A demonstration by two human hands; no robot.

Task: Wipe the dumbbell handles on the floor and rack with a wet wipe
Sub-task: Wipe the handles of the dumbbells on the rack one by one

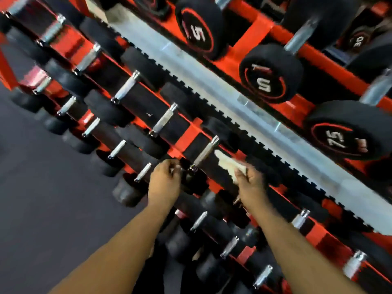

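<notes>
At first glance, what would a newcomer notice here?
The red steel rack crosses the view, loaded with black rubber dumbbells with chrome handles. At centre, the right hand holds a white wet wipe beside one handle; the left hand reaches toward that dumbbell's near end.

Your right hand (249,179) pinches a white wet wipe (228,164) just right of a chrome dumbbell handle (206,150) on the red rack (188,134). Your left hand (164,180), fingers curled, sits near that handle's near end. Grey floor (42,187) lies left.
</notes>
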